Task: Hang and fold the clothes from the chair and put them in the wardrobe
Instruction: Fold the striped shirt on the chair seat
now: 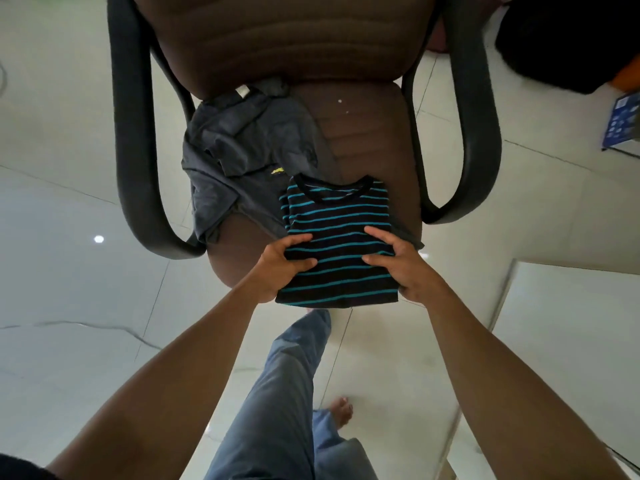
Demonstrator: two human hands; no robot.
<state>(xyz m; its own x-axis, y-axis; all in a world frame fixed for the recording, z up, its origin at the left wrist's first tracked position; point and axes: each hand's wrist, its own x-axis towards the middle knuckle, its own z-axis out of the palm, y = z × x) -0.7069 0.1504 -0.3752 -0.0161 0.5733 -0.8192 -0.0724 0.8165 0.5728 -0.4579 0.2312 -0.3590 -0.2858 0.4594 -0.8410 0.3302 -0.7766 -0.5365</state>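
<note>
Folded striped shirt gripped by left hand and right hand over brown chair, grey garment beside.

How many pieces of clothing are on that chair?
2. A folded striped shirt at the seat front, held by the left hand and right hand; a grey garment behind-left of it. More may hide beneath.

Left armrest and right armrest walling the seat on both sides, backrest closing the far end, grey garment covering the left half, far right bare and open, striped shirt at the near edge.
</note>
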